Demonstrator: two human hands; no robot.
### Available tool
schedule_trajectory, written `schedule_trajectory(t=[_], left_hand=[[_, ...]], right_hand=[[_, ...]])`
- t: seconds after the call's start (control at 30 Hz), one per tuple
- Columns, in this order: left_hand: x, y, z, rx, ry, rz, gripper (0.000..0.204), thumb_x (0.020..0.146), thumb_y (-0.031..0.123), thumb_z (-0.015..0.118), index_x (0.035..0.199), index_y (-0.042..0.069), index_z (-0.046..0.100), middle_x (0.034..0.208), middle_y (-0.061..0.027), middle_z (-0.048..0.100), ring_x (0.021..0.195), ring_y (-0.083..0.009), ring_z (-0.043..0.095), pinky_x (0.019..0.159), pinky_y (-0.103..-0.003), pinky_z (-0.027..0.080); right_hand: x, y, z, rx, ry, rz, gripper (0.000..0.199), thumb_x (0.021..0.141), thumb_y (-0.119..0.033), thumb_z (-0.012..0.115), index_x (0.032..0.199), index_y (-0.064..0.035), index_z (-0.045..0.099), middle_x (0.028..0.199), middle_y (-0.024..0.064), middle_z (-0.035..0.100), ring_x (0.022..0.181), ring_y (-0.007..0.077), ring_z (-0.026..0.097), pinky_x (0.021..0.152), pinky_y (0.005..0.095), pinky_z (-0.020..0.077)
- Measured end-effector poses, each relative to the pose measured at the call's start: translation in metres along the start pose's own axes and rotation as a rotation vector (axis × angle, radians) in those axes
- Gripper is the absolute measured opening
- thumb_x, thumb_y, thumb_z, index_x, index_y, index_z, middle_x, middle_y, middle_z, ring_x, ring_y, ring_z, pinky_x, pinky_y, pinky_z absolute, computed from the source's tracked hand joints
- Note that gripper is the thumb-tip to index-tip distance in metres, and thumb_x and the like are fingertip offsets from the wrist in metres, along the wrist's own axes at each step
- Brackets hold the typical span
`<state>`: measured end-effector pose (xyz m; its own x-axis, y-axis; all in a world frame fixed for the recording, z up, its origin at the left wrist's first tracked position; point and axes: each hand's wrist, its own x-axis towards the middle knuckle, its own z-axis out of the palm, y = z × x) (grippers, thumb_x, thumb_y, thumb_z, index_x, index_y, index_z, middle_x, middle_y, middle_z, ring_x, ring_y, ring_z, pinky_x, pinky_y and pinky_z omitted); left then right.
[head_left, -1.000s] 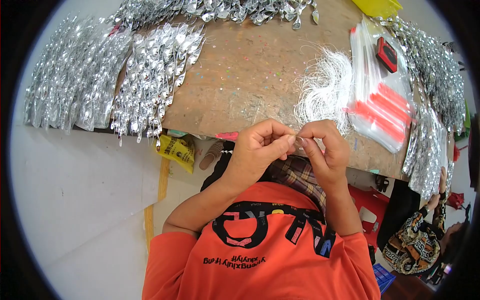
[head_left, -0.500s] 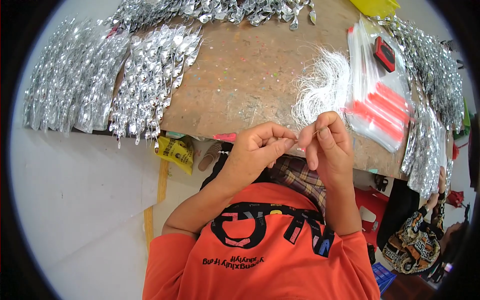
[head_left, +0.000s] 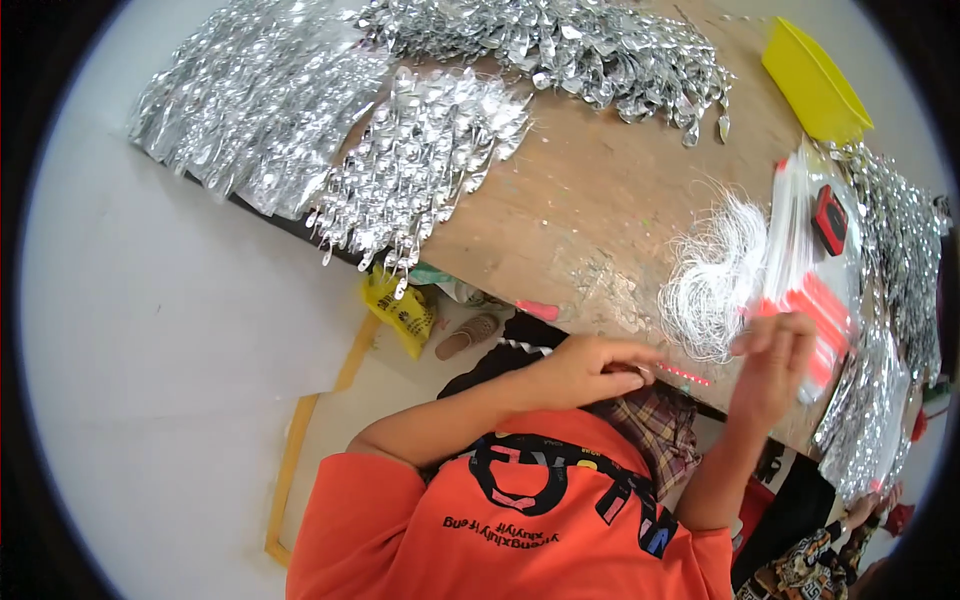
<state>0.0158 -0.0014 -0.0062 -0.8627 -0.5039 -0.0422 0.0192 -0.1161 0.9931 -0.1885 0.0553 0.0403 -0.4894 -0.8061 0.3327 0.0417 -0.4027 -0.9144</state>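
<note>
White string point(head_left: 715, 280) is laid near left hand point(head_left: 590, 372) and right hand point(head_left: 772, 372), maybe for reach (grips can't be told).

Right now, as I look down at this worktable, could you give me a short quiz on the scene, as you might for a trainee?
1. True or false: the red-and-black device lies on the clear plastic bags.

2. What colour is the container at the upper right of the picture?
a) green
b) yellow
c) blue

3. Fill in: of the person's two, the one nearer the clear plastic bags is the ______.

Key:
1. True.
2. b) yellow.
3. right hand.
</note>
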Motion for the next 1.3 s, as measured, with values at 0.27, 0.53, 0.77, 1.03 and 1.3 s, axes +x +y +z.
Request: schedule_trajectory(t=[0.27,0.53,0.77,1.03,1.3], left_hand=[[-0.001,0.035,-0.045,0.269,0.655,0.093,0.021,0.081,0.017,0.059,0.097,0.004,0.062,0.073,-0.0087,0.059,0.061,-0.0138,0.052,0.057,-0.029,0.042],[0.002,0.075,-0.214,1.293,1.138,0.05,0.025,0.077,0.02,0.055,0.094,0.005,0.063,0.078,-0.013,0.061,0.073,-0.0306,0.06,0.064,-0.04,0.046],[0.043,0.055,-0.246,1.539,1.056,-0.182,0.033,0.074,0.023,0.062,0.103,0.007,0.062,0.085,-0.0142,0.061,0.079,-0.0322,0.06,0.07,-0.042,0.047],[0.104,0.055,-0.211,1.519,0.978,0.236,0.029,0.076,0.027,0.066,0.101,0.011,0.063,0.097,-0.0066,0.059,0.086,-0.0258,0.059,0.071,-0.036,0.046],[0.194,0.041,-0.19,1.352,0.823,0.154,0.026,0.076,0.026,0.063,0.095,0.008,0.064,0.09,-0.0154,0.06,0.087,-0.0344,0.058,0.073,-0.043,0.047]], right_hand=[[0.008,0.021,-0.023,-0.159,0.097,0.011,0.017,0.095,-0.012,0.041,0.108,-0.0049,0.048,0.107,0.0111,0.056,0.082,0.0161,0.06,0.084,0.0313,0.0438],[-0.01,0.049,-0.026,-0.377,-0.054,0.038,0.015,0.092,-0.01,0.047,0.103,-0.0011,0.052,0.102,0.0071,0.056,0.08,0.0111,0.056,0.079,0.0259,0.0427],[-0.021,0.073,-0.032,-0.399,-0.048,0.074,0.014,0.088,-0.002,0.049,0.1,-0.0003,0.056,0.097,0.0054,0.056,0.079,0.0095,0.055,0.068,0.0216,0.0452],[-0.019,0.071,-0.029,-0.491,-0.106,0.144,0.011,0.089,-0.004,0.05,0.097,-0.0017,0.056,0.087,0.0008,0.056,0.074,0.0069,0.053,0.067,0.0197,0.0423],[-0.022,0.072,-0.023,-0.338,-0.038,0.252,0.006,0.088,-0.004,0.052,0.093,-0.002,0.055,0.081,0.001,0.058,0.068,0.0054,0.052,0.062,0.0185,0.0418]])
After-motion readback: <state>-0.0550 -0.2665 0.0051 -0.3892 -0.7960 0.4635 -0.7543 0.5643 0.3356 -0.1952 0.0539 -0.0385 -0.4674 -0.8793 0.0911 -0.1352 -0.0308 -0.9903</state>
